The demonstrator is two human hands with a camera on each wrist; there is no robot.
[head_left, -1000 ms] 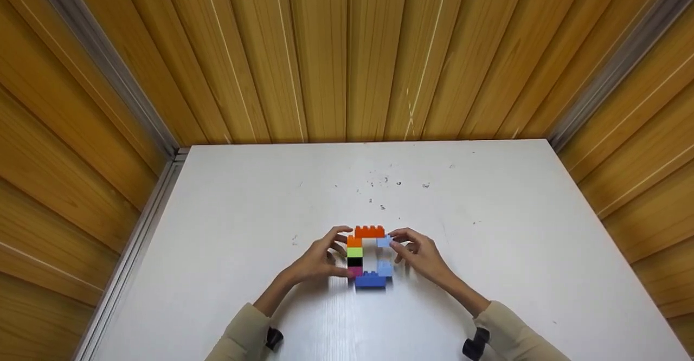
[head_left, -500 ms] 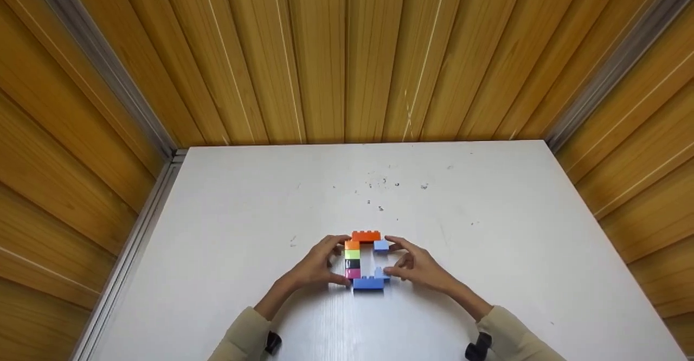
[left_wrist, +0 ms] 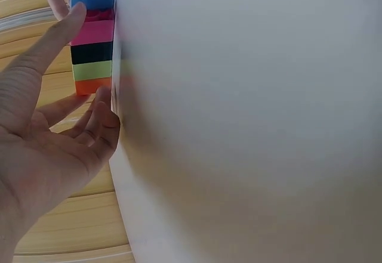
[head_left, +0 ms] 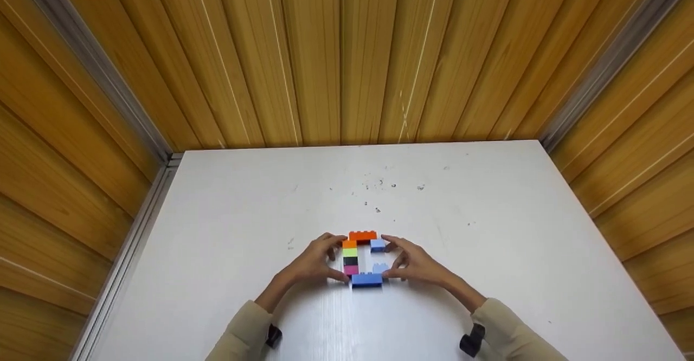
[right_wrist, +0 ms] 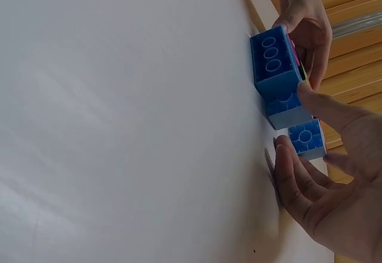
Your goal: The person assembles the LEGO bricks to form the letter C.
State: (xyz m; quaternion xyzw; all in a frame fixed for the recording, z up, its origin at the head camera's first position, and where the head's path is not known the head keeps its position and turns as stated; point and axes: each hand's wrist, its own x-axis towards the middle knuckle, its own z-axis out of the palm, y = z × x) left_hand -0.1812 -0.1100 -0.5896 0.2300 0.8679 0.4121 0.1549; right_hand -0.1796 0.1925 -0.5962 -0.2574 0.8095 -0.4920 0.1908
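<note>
A ring of toy building bricks is between my hands near the front of the white table. Its left column stacks orange (head_left: 349,244), lime (head_left: 349,252), black (head_left: 350,260) and magenta (head_left: 351,269) bricks. A long orange brick (head_left: 362,236) tops the far end, and a long blue brick (head_left: 367,280) lies nearest me. Two light blue bricks, a far one (head_left: 378,245) and a near one (head_left: 380,268), sit apart on the right side. My left hand (head_left: 310,259) holds the left column, thumb by the magenta brick, fingers at the orange end. My right hand (head_left: 416,263) spans the light blue bricks between thumb and fingers.
The white tabletop (head_left: 244,204) carries small dark marks behind the bricks. Wood-look panels (head_left: 320,57) rise at the back and both sides. A grey metal rail (head_left: 130,252) runs along the left edge.
My right thumb has moved from the far light blue brick toward me, to the near one. My left hand keeps its hold, and the bricks shift slightly left in view.
</note>
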